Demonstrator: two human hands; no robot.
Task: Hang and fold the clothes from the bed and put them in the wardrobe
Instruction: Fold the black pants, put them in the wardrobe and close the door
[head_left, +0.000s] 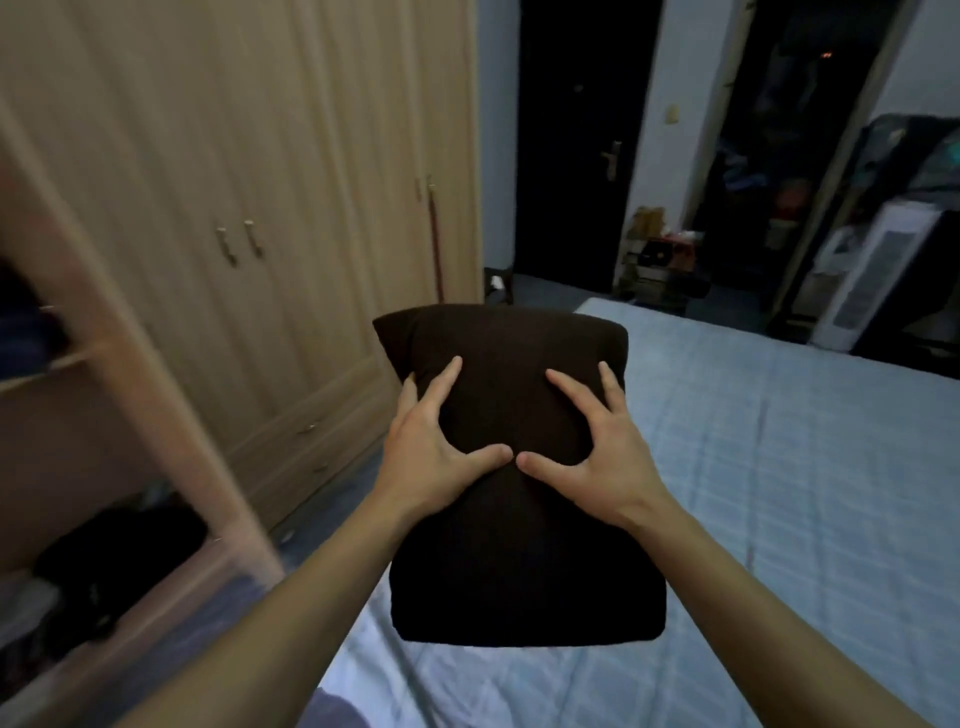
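Observation:
I hold a folded dark brown garment in the air over the bed's left edge. My left hand and my right hand grip its upper half, fingers spread over the cloth and the thumbs almost touching in the middle. Some fingers of each hand wrap out of sight round the bundle's sides. The bed with its pale blue checked sheet lies under and to the right of the garment. The wooden wardrobe fills the left, and its near compartment stands open, showing shelves.
Dark clothes lie on the open compartment's lower shelf. A narrow strip of floor runs between bed and wardrobe. Beyond the bed are a dark door, stacked boxes and a white appliance.

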